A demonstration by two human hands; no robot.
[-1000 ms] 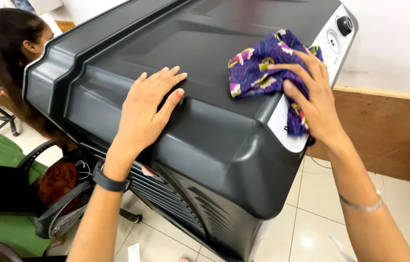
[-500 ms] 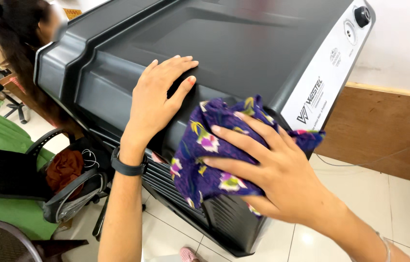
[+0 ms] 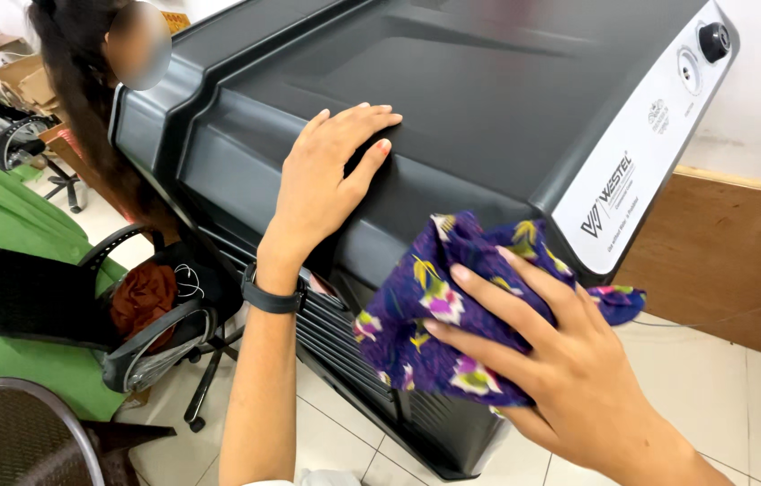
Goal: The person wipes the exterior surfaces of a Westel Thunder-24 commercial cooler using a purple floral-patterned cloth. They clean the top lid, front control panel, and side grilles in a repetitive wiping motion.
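Note:
A large dark grey plastic appliance (image 3: 488, 99) with a white control strip and a black knob (image 3: 714, 40) fills the upper view. My left hand (image 3: 331, 175) lies flat on its upper edge, fingers spread, a black band on the wrist. My right hand (image 3: 542, 360) presses a purple flowered cloth (image 3: 439, 315) against the appliance's near side, over the vent slats (image 3: 344, 337). The fingers are spread over the cloth.
Another person with long dark hair (image 3: 84, 108) stands at the far left of the appliance. A black office chair (image 3: 66, 306) holding a brown bundle sits at the left. A wicker seat (image 3: 12, 436) is at the bottom left. White floor tiles and a wooden wall panel (image 3: 722, 261) lie to the right.
My right hand has carried the cloth from the appliance's top near the white strip down onto its near side. My left hand has stayed on the upper edge.

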